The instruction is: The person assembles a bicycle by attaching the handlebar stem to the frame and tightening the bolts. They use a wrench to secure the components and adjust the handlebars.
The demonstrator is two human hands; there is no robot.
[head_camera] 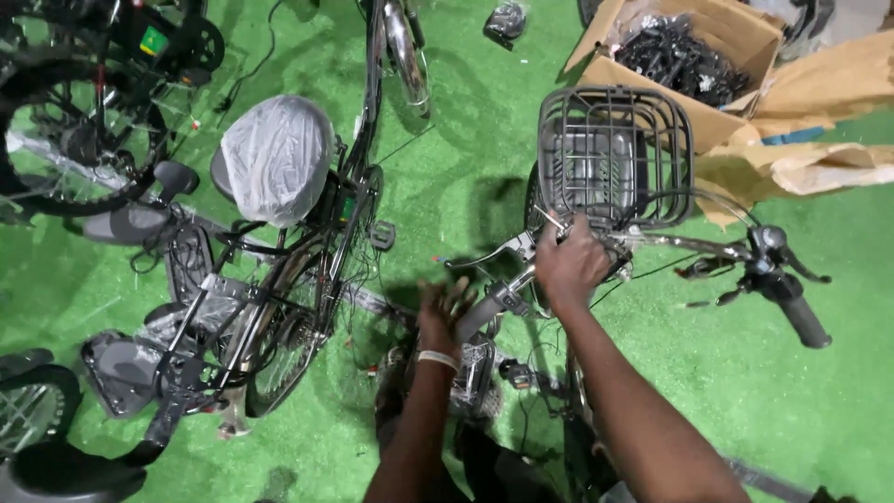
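Bicycle handlebar (670, 244), chrome, with wire front basket (615, 154) mounted just ahead, above green floor covering (819, 391). Right hand (570, 264) closed around the bar's centre beside the basket, apparently steadying it. Left hand (445, 312) blurred, fingers spread near the left grip (480, 317); whether it holds anything cannot be told. Cardboard box (652, 74) of black parts lies beyond.

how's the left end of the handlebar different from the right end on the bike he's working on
The left handlebar end is gripped by the person's left hand; the black right handlebar grip is free. The left end is largely hidden, the right grip shows whole. The right hand rests at the middle, below the grey wire basket. Both ends carry brake levers.
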